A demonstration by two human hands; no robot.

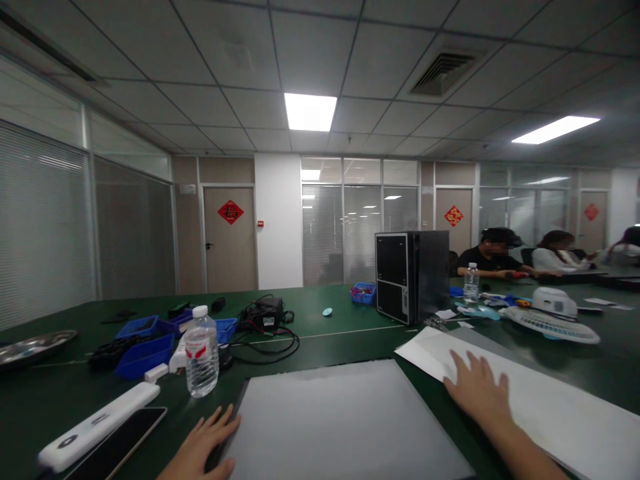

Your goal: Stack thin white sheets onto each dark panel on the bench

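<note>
A grey mat (345,427) lies on the green table (330,333) right in front of me. My left hand (203,447) rests at the mat's left edge, fingers stretched out and touching its border. My right hand (477,387) lies flat with fingers spread on a large white sheet (550,400) to the right of the mat. Neither hand holds anything.
A water bottle (201,353), a white bar-shaped device (97,423) and a dark phone (117,443) lie at the left. Blue bins (145,350), black cables (270,333), a black computer case (411,275) and a white keyboard (553,325) stand farther back. People sit at the far right.
</note>
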